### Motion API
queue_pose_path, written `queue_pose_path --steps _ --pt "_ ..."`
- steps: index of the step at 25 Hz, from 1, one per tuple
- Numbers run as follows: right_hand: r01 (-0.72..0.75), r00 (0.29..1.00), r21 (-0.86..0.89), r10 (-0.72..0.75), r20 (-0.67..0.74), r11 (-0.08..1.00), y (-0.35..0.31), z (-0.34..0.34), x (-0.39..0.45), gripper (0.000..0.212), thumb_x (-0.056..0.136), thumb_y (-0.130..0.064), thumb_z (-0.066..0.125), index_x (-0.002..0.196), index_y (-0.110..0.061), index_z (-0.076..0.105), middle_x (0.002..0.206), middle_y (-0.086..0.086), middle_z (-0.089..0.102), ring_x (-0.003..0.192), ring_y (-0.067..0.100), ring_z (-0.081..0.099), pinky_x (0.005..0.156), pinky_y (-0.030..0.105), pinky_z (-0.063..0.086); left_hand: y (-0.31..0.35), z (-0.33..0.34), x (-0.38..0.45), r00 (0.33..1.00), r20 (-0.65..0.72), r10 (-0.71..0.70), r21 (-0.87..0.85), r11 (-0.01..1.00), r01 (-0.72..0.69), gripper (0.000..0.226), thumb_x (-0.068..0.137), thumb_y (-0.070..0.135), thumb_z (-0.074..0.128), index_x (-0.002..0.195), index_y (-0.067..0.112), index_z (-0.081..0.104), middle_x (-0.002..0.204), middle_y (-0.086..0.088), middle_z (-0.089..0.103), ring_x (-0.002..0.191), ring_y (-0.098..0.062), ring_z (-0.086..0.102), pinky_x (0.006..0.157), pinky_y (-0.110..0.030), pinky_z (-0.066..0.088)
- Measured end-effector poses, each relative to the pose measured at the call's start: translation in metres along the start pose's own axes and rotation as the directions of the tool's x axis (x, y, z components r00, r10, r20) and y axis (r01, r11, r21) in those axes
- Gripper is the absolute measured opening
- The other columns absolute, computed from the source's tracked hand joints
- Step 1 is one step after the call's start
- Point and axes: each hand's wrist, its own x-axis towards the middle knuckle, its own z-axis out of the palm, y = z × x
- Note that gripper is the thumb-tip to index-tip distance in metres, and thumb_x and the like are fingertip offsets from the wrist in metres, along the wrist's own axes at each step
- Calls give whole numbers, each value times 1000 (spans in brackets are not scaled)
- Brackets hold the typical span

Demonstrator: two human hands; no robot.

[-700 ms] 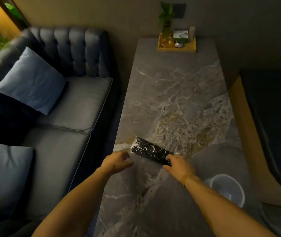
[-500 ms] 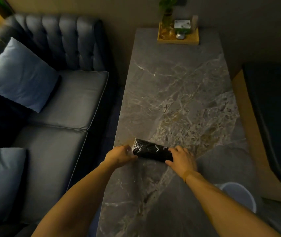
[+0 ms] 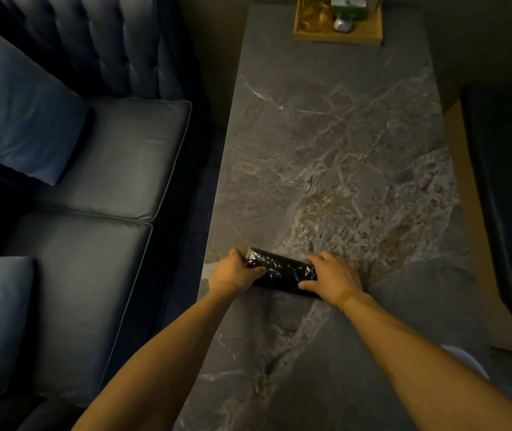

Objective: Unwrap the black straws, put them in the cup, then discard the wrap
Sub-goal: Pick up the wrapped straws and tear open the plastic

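A bundle of black straws in shiny clear wrap (image 3: 281, 270) lies across the near left part of the grey marble table (image 3: 335, 144). My left hand (image 3: 232, 272) grips its left end, thumb over the top. My right hand (image 3: 332, 276) is closed on its right end, covering that end. A pale cup (image 3: 469, 360) peeks out at the lower right, mostly hidden behind my right forearm.
A wooden tray (image 3: 338, 37) with a plant vase and small items stands at the table's far end. A dark blue sofa (image 3: 92, 188) with cushions runs along the left. A dark seat (image 3: 509, 188) lies to the right of the table.
My left hand has moved right and closed on the bundle's left end. My right hand took a firmer hold of the right end. The view tilted down and closer.
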Motion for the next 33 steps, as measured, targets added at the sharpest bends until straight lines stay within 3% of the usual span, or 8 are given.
queue_pose_path --steps 6,10,14,17,21,26,30,33 --pt "14 991 190 -39 129 982 -2 -2 1 64 75 -45 77 130 -24 52 131 8 59 117 29 57 94 41 49 -4 8 8 988 153 -31 -398 913 91 31 70 20 83 94 4 73 96 -14 76 86 -27 71 85 -43 59" --pt "-16 969 396 -84 233 918 0 2 -15 42 75 -37 80 109 -17 64 113 9 68 102 26 64 76 31 48 -8 -1 -10 978 208 -23 -565 813 140 22 68 18 85 84 14 70 87 -7 73 77 -20 68 76 -37 57" --pt "-50 973 684 -119 198 728 -7 8 -45 25 74 -25 82 89 -25 62 93 -2 69 97 22 66 80 32 53 -5 -15 -42 967 249 60 -812 557 174 32 74 18 80 103 14 67 101 -8 75 85 -16 74 67 -27 54" --pt "2 973 846 -198 122 533 -23 18 -75 35 76 -19 81 105 -25 62 108 -1 70 107 20 65 93 38 54 4 -23 -75 972 195 132 -913 387 130 35 78 18 77 112 14 68 107 -7 76 94 -18 73 68 -28 56" --pt "112 981 934 -188 -49 339 -39 29 -120 46 76 -31 81 117 -32 60 118 2 70 109 18 67 93 39 56 8 -25 -126 965 168 201 -935 342 92 29 78 16 76 107 10 72 103 -10 77 90 -22 74 64 -27 58" --pt "221 971 888 -7 -239 404 -46 39 -182 53 80 -28 77 119 -48 48 111 -12 62 95 2 65 70 15 55 2 -13 -188 976 90 197 -883 469 -13 29 77 13 78 103 6 69 99 -16 76 93 -31 73 81 -41 60" --pt "268 901 770 131 -413 579 -59 57 -230 73 79 -30 77 139 -41 36 129 -16 43 115 1 50 93 22 49 -1 1 -221 969 35 244 -839 533 -104 21 76 14 80 93 9 70 86 -9 77 80 -18 75 66 -26 59" --pt "278 830 633 151 -537 722 -70 68 -257 80 76 -32 74 144 -35 33 135 -17 34 122 4 45 96 24 48 6 15 -243 974 -40 222 -795 583 -165 14 78 18 78 84 14 66 80 -5 74 69 -10 73 58 -23 57"
